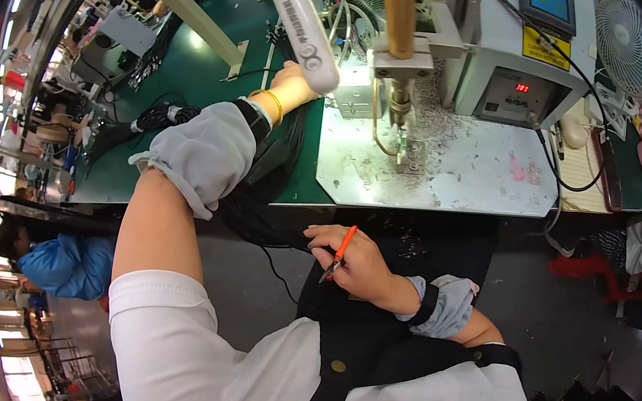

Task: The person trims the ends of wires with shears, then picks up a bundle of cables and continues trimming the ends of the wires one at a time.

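Right hand (pixel 357 263) closed on orange-handled snips (pixel 337 255), low over the lap beside a black wire (pixel 278 237). Left hand (pixel 291 89) stretched far forward onto the black wire bundle (pixel 274 159) on the green bench (pixel 191 80), grip hidden behind the white lamp head (pixel 307 36). Well apart, both, from the press machine (pixel 402 58).

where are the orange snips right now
In the head view, the orange snips are low and central in the right hand, over the person's lap, below the front edge of the metal plate.

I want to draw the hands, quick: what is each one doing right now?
Left hand: reaching out to the black wires; its fingers are hidden, so open or closed cannot be told.
Right hand: closed, holding orange-handled snips.
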Action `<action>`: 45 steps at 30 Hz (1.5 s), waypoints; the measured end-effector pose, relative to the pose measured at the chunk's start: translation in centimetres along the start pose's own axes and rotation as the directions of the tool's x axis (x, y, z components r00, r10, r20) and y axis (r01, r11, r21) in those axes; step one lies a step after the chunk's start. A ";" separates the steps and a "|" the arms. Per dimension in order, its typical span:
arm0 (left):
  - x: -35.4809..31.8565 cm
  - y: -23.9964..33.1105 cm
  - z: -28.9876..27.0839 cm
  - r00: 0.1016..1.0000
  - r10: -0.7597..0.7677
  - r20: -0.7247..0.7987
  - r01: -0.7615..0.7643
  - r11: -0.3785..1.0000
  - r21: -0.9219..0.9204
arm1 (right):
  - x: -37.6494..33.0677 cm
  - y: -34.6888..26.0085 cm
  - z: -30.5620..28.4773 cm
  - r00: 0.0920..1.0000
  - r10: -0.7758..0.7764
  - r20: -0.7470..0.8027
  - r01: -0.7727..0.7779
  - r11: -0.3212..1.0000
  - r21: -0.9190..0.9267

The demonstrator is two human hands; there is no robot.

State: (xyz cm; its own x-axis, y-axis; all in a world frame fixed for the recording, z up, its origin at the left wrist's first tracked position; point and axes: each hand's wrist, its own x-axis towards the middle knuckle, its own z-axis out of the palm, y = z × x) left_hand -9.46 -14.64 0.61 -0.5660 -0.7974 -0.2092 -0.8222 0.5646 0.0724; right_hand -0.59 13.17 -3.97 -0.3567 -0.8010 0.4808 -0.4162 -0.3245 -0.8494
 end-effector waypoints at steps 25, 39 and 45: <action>-21.6 -19.8 -13.4 0.944 -0.040 -0.327 -0.295 -0.541 -0.788 | 3.4 -2.8 0.0 0.995 0.002 0.097 -0.009 0.997 0.075; -27.5 -25.9 -3.2 0.864 0.038 -0.502 -0.278 -0.795 -0.539 | 16.2 3.3 14.3 0.936 0.291 0.198 -0.309 0.949 0.069; -24.9 -28.8 3.8 0.990 -0.095 -0.100 -0.135 -0.811 -0.570 | 15.3 -2.1 15.5 0.887 0.247 0.389 -0.416 0.795 0.442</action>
State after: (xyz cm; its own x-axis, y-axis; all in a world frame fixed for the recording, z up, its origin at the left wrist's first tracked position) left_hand 28.56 -10.27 -0.01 -0.4887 -0.8646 -0.1168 0.7085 -0.4715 0.5251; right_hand 7.80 -6.24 1.82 -0.0938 -0.9868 0.1317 0.1875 -0.1474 -0.9711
